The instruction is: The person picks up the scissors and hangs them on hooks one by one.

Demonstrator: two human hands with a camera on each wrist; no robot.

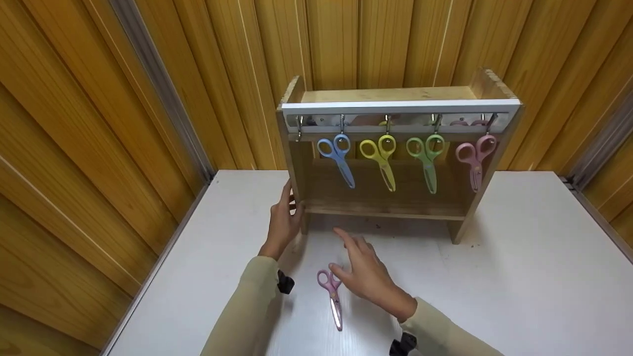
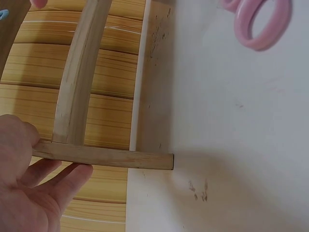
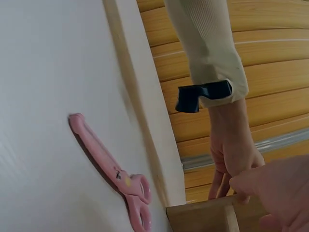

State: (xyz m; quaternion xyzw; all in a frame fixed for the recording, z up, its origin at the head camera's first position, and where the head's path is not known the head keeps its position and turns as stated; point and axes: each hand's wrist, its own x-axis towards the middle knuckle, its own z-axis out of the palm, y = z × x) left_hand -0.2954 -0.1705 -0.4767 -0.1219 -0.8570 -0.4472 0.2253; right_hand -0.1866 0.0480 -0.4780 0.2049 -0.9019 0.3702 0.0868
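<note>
My left hand (image 1: 283,222) grips the lower left side panel of a wooden rack (image 1: 383,211); in the left wrist view the thumb side and the fingers lie on opposite faces of the panel (image 2: 111,157). My right hand (image 1: 368,269) is in front of the rack with its fingers spread, holding nothing. Just left of its thumb, pink scissors (image 1: 335,306) lie on the white table, blades toward me; the right wrist view shows these scissors (image 3: 116,174) whole. On the rack's hooks hang blue scissors (image 1: 341,158), yellow scissors (image 1: 383,160), green scissors (image 1: 428,160) and pink scissors (image 1: 475,160).
A metal strip (image 1: 400,105) with hooks runs along the rack's top front. The leftmost hook (image 1: 299,127) carries no scissors. The rack stands on the white table (image 1: 539,257), near wood-patterned walls (image 1: 336,44). Metal edging (image 1: 163,94) runs along the left corner.
</note>
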